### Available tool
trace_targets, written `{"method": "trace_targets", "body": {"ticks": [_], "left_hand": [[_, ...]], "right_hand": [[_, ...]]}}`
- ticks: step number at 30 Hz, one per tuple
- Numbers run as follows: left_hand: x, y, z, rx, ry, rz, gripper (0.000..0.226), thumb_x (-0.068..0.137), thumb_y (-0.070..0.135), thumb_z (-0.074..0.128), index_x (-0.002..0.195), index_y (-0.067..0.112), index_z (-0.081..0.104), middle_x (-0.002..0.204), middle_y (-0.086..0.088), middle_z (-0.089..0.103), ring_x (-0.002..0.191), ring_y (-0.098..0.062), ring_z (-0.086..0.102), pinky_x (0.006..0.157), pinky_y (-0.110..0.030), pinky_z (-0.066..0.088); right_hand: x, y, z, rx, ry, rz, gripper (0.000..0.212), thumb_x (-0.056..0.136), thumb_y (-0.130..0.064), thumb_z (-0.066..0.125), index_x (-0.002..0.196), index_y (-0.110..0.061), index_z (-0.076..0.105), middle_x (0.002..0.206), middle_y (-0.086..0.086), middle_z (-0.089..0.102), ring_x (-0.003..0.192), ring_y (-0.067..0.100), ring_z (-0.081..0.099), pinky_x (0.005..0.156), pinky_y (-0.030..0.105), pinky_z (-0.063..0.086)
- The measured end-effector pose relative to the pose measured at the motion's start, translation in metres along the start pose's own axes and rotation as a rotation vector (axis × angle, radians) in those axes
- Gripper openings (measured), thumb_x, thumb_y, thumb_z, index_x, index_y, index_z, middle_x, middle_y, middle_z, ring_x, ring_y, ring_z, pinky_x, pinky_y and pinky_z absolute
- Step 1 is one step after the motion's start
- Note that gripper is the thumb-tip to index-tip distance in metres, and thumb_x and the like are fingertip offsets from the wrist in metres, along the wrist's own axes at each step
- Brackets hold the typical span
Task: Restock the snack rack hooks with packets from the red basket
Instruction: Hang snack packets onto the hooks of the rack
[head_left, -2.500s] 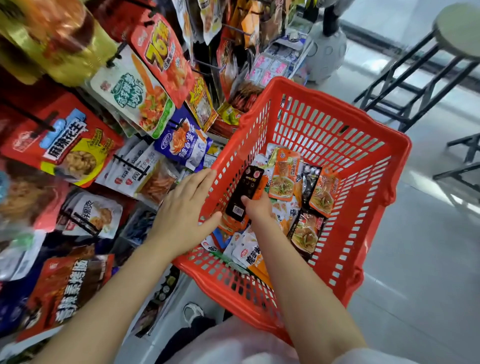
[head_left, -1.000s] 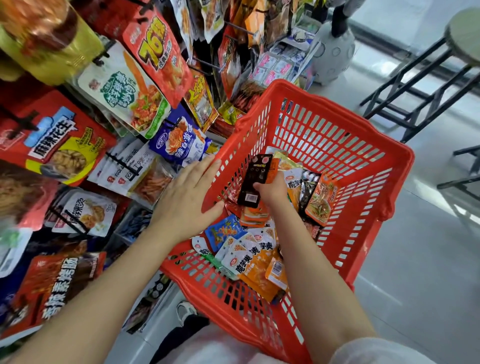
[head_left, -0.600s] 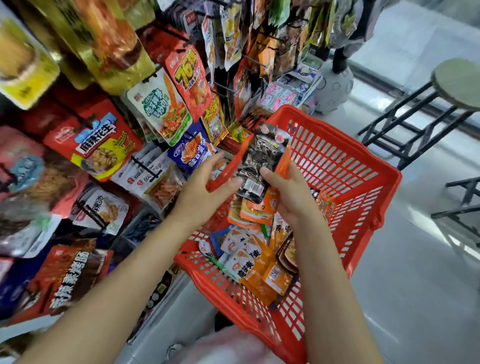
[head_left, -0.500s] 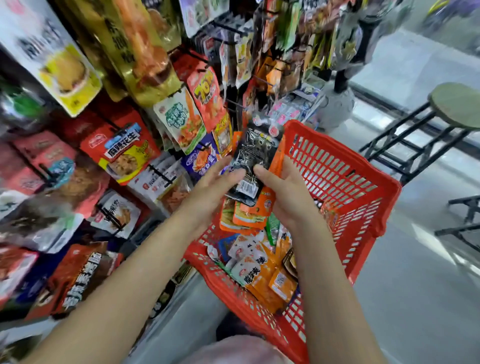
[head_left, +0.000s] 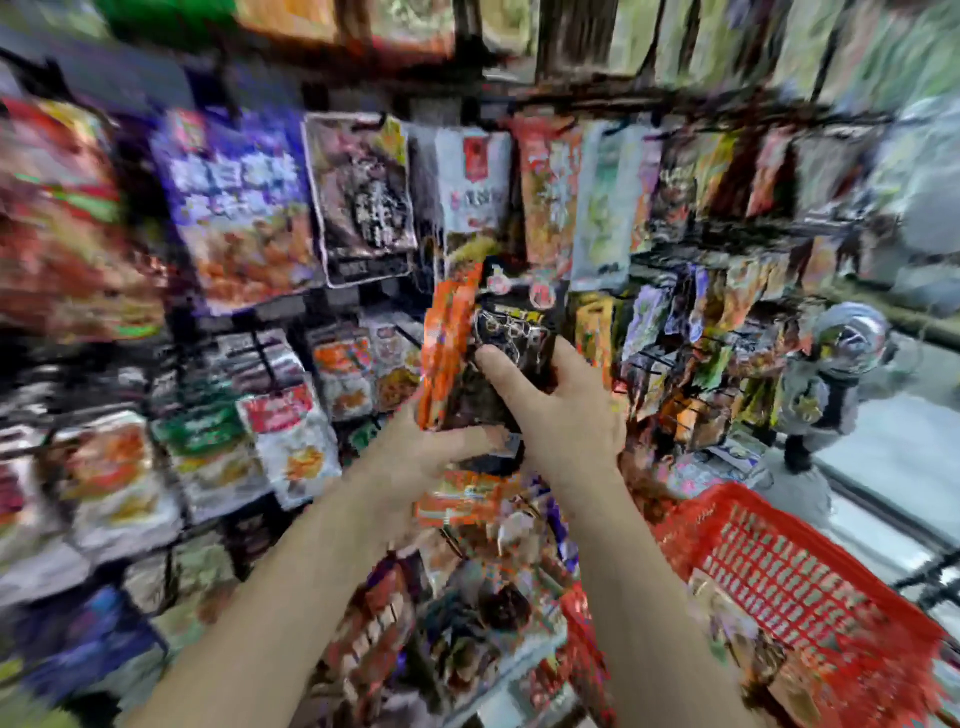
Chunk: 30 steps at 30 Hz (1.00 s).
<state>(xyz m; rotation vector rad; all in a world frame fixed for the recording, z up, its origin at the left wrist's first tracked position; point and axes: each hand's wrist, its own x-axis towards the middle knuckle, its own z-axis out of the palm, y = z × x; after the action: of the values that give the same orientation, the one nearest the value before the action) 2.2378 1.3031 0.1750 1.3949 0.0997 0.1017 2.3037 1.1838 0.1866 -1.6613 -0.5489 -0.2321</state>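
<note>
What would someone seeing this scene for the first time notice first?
At centre, the left hand and right hand grip a bunch of glossy black and orange snack packets, raised in front of the crowded wire snack rack. That rack, hung with blurred colourful bags, fills the left and top of the view. At lower right sits the red slatted plastic basket.

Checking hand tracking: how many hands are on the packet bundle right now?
2. The left hand grips the bundle of black and orange foil snack packets from below; the right hand pinches it from the right. Blur hides the finger detail.
</note>
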Motion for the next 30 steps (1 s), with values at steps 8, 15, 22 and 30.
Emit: {"method": "trace_targets", "body": {"ticks": [8, 15, 22, 30], "left_hand": [[-0.071, 0.075, -0.073, -0.148, 0.195, 0.185, 0.065, 0.062, 0.035, 0.082, 0.121, 0.011, 0.066, 0.092, -0.006, 0.079, 0.082, -0.025, 0.077, 0.073, -0.04, 0.062], [-0.078, 0.115, -0.092, -0.087, 0.296, 0.362, 0.026, 0.091, 0.021, 0.07, 0.111, 0.034, 0.06, 0.085, 0.008, 0.079, 0.076, -0.015, 0.076, 0.069, -0.039, 0.061], [-0.048, 0.162, -0.049, -0.037, 0.273, 0.547, 0.05, 0.084, 0.038, 0.073, 0.132, 0.033, 0.057, 0.116, 0.001, 0.075, 0.1, -0.021, 0.074, 0.09, -0.047, 0.059], [0.013, 0.184, -0.022, 0.133, 0.345, 0.656, 0.022, 0.091, 0.014, 0.073, 0.1, 0.031, 0.063, 0.078, 0.018, 0.076, 0.075, 0.0, 0.073, 0.062, -0.018, 0.056]], "right_hand": [[-0.011, -0.093, 0.061, 0.039, -0.127, -0.193, 0.028, 0.089, -0.038, 0.073, 0.112, -0.023, 0.068, 0.105, -0.01, 0.073, 0.099, 0.003, 0.066, 0.087, 0.02, 0.05], [0.002, -0.139, 0.063, 0.281, -0.002, -0.252, 0.019, 0.102, -0.022, 0.056, 0.112, -0.037, 0.061, 0.101, -0.013, 0.072, 0.093, 0.0, 0.068, 0.087, 0.032, 0.055], [0.04, -0.161, 0.075, 0.226, -0.333, -0.268, 0.054, 0.1, -0.066, 0.022, 0.151, -0.05, 0.032, 0.137, -0.032, 0.045, 0.125, -0.018, 0.041, 0.116, 0.029, 0.031], [0.107, -0.141, 0.026, 0.265, -0.136, -0.271, 0.033, 0.096, -0.035, 0.066, 0.127, -0.029, 0.062, 0.109, -0.012, 0.07, 0.103, 0.006, 0.066, 0.095, 0.036, 0.055]]}}
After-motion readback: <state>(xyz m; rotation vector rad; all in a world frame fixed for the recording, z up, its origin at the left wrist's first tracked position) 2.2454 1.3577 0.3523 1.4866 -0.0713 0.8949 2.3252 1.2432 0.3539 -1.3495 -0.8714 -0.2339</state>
